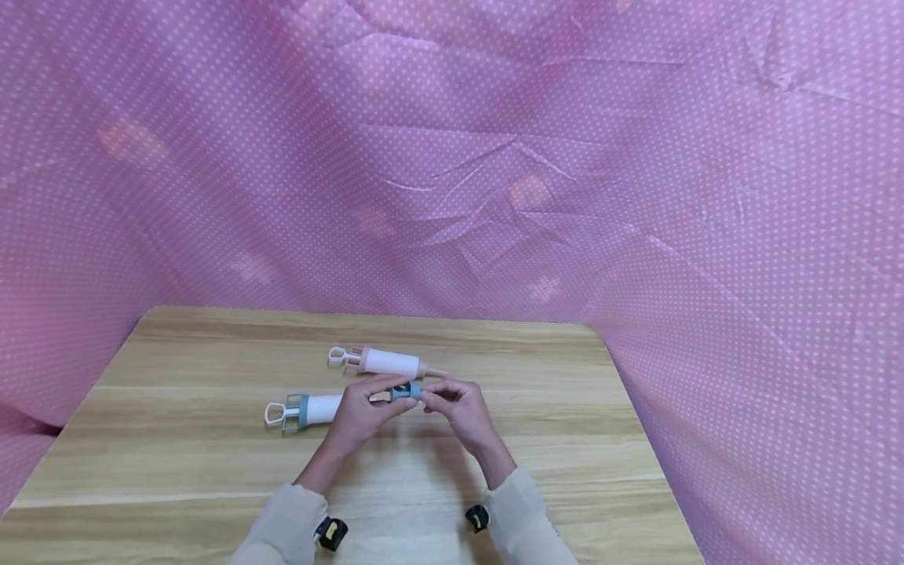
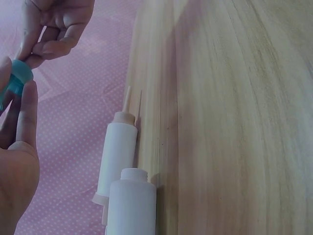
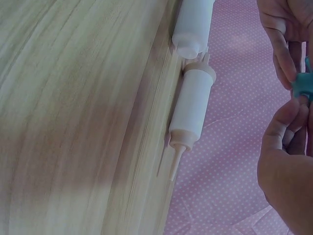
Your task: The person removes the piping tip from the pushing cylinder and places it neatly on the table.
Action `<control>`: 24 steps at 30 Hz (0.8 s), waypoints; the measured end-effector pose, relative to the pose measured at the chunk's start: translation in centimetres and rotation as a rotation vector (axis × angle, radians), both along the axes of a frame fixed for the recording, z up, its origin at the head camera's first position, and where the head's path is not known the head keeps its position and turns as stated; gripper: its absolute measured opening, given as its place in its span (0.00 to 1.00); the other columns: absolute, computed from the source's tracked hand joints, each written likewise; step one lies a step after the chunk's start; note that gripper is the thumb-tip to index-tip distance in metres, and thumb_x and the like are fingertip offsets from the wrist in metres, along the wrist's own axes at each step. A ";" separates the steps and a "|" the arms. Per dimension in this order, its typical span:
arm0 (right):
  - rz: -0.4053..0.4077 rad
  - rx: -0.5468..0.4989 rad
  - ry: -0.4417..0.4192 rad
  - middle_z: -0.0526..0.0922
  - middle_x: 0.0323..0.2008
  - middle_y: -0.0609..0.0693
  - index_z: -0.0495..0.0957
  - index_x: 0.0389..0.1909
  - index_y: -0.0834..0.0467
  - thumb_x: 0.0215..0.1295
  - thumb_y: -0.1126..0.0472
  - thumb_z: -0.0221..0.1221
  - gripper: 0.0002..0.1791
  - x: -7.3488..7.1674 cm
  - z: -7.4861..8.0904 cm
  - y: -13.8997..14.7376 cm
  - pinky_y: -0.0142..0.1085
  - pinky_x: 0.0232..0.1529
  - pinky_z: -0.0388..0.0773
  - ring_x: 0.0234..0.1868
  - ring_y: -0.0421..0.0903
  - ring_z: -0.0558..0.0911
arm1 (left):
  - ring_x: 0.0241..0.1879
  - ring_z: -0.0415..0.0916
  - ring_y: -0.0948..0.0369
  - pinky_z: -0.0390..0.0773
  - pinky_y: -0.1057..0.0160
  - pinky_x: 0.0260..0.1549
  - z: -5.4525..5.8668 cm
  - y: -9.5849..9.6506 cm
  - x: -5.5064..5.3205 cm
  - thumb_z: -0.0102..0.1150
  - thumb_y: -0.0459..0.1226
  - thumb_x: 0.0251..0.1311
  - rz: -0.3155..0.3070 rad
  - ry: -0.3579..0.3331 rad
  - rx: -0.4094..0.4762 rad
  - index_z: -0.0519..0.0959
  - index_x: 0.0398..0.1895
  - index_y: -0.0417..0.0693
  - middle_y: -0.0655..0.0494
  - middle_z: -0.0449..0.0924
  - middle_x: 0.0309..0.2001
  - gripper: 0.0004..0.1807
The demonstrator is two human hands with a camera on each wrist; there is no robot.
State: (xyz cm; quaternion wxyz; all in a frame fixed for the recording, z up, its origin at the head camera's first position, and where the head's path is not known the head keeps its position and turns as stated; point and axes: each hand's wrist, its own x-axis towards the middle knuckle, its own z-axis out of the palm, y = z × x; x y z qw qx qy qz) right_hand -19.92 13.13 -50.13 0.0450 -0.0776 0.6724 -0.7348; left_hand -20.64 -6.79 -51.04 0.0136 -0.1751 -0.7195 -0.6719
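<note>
In the head view, both hands meet over the table around a small teal piece (image 1: 406,391), cap-like in shape. My left hand (image 1: 356,416) pinches it between thumb and fingers. The thumb and forefinger of my right hand (image 1: 462,412) pinch its right end, shown also by the right wrist view, where the teal piece (image 3: 302,85) is partly cut off. Partly behind the left hand lies a white syringe-like tube (image 1: 323,409) with a teal collar and white loop handle. Its bare threaded neck (image 2: 134,175) shows in the left wrist view.
A similar white tube (image 1: 391,362) with pink collars and a thin pink nozzle lies just beyond the hands on the wooden table (image 1: 565,439). Pink dotted cloth (image 1: 452,157) hangs behind the table and at its sides. Black devices (image 1: 330,534) sit at the wrists.
</note>
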 end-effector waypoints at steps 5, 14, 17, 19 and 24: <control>0.008 -0.009 -0.003 0.86 0.37 0.49 0.80 0.45 0.77 0.67 0.72 0.63 0.12 -0.3 0.0 0.0 0.37 0.43 0.85 0.38 0.47 0.83 | 0.51 0.82 0.53 0.84 0.62 0.44 -0.2 -0.1 -0.4 0.77 0.38 0.55 -0.003 0.015 0.005 0.86 0.52 0.45 0.46 0.84 0.54 0.21; 0.129 -0.030 -0.004 0.79 0.51 0.55 0.73 0.59 0.74 0.73 0.67 0.58 0.19 -0.4 -0.4 -0.1 0.42 0.46 0.85 0.43 0.45 0.84 | 0.51 0.82 0.55 0.84 0.62 0.44 -0.4 0.1 -0.5 0.76 0.36 0.54 0.015 0.067 0.022 0.85 0.53 0.37 0.52 0.85 0.52 0.22; 0.148 -0.036 -0.006 0.78 0.52 0.56 0.73 0.60 0.74 0.74 0.67 0.57 0.19 -0.3 -0.5 -0.1 0.44 0.48 0.85 0.42 0.44 0.85 | 0.51 0.82 0.56 0.84 0.62 0.44 -0.4 0.2 -0.4 0.77 0.36 0.54 0.009 0.070 0.027 0.85 0.53 0.38 0.52 0.85 0.52 0.23; 0.144 -0.043 -0.001 0.78 0.51 0.56 0.73 0.59 0.74 0.74 0.68 0.57 0.18 -0.2 -0.5 -0.1 0.46 0.49 0.84 0.42 0.44 0.85 | 0.51 0.82 0.55 0.84 0.61 0.45 -0.5 0.3 -0.3 0.77 0.35 0.54 0.004 0.073 0.030 0.85 0.53 0.40 0.52 0.85 0.52 0.23; 0.127 -0.054 0.003 0.78 0.50 0.57 0.74 0.58 0.74 0.73 0.68 0.58 0.18 -0.1 -0.5 -0.1 0.47 0.51 0.84 0.42 0.45 0.85 | 0.51 0.81 0.55 0.84 0.62 0.46 -0.7 0.4 -0.2 0.76 0.36 0.55 0.001 0.089 0.018 0.85 0.54 0.43 0.53 0.84 0.53 0.22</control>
